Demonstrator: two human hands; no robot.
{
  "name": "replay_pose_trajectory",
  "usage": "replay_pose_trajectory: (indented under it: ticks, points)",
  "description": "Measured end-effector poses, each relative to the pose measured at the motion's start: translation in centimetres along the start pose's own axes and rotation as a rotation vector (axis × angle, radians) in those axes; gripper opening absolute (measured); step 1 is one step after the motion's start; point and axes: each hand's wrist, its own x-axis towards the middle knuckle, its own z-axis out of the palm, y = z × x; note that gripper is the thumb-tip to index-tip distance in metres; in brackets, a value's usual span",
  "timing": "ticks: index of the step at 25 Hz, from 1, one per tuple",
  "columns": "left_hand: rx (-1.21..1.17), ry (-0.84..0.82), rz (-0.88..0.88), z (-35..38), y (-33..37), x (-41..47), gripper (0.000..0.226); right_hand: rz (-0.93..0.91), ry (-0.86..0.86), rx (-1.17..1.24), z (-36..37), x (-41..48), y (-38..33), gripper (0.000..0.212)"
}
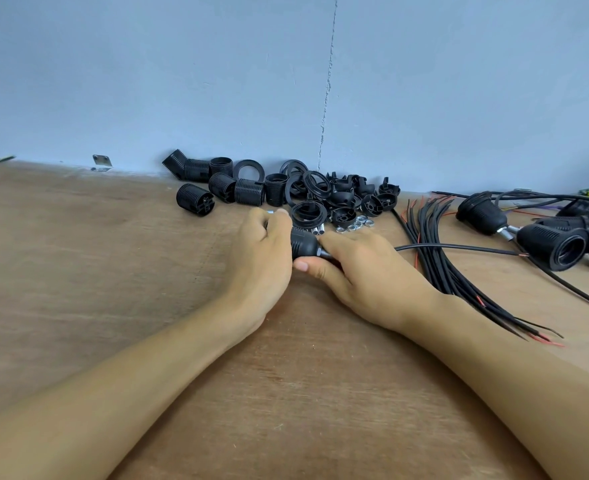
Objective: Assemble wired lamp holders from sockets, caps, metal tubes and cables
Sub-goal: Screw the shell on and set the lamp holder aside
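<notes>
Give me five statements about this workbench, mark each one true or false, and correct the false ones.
1. Both the left hand and the right hand hold one black lamp holder between them. True.
2. The bundle of black cables lies left of the left hand. False: it lies to the right of the right hand.
3. Finished lamp holders lie at the right end of the wooden table. True.
4. The silver nuts sit in a tray. False: they lie loose on the table, beside the pile of black parts near the wall.
5. A single cable runs from the right hand off to the right. True.
</notes>
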Motion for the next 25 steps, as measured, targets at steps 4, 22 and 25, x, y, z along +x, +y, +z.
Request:
replay_pose_trajectory:
  ticks: [4, 22, 25]
  points:
    - [0.012, -0.042, -0.014, -0.1, -0.3, 0.3, 0.031, 0.029, -0.012, 0.014, 0.2, 0.1, 0.5, 0.045]
    - [0.673, 0.038, 0.273, -0.4, -0.6, 6.1, 0.021, 0.357, 0.117, 0.095, 0.5, 0.5, 2.6, 0.062]
    - [0.828, -0.007, 0.191, 1.5, -0.5, 7.3, 0.041, 0.382, 0.145, 0.153, 0.4, 0.6, 2.8, 0.061]
